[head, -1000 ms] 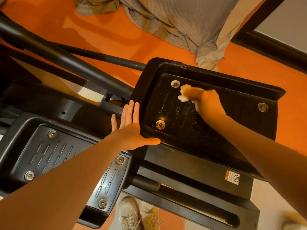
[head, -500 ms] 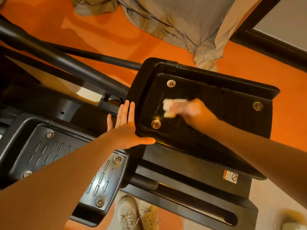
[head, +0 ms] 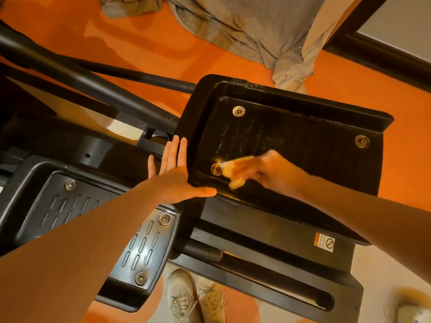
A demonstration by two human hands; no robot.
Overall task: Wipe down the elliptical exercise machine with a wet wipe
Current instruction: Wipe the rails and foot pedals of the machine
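Since a second ago the right hand (head: 272,173) has swept the wet wipe (head: 234,172) from the far bolt (head: 238,111) down the tread to the near-left corner of the right pedal (head: 303,145); the wipe, blurred and tinted yellow by the light, now presses on the tread just right of the near-left bolt (head: 217,169), touching it; the fingers are closed on the wipe, pinning it flat against the pedal. The left hand (head: 177,180) has stayed put; it lies open, fingers straight and together, flat against the pedal's left wall, thumb stretched right along the near rim, gripping nothing. A second pedal (head: 98,220) sits lower and to the left, partly hidden by the left forearm; black tubes (head: 93,87) of the elliptical run from the far left toward the right pedal. A warning sticker (head: 324,245) shows on the black frame near the right forearm. Pale shoes (head: 196,299) stand on the orange floor (head: 140,43) at the near edge; striped cloth (head: 245,26) hangs at the far side.
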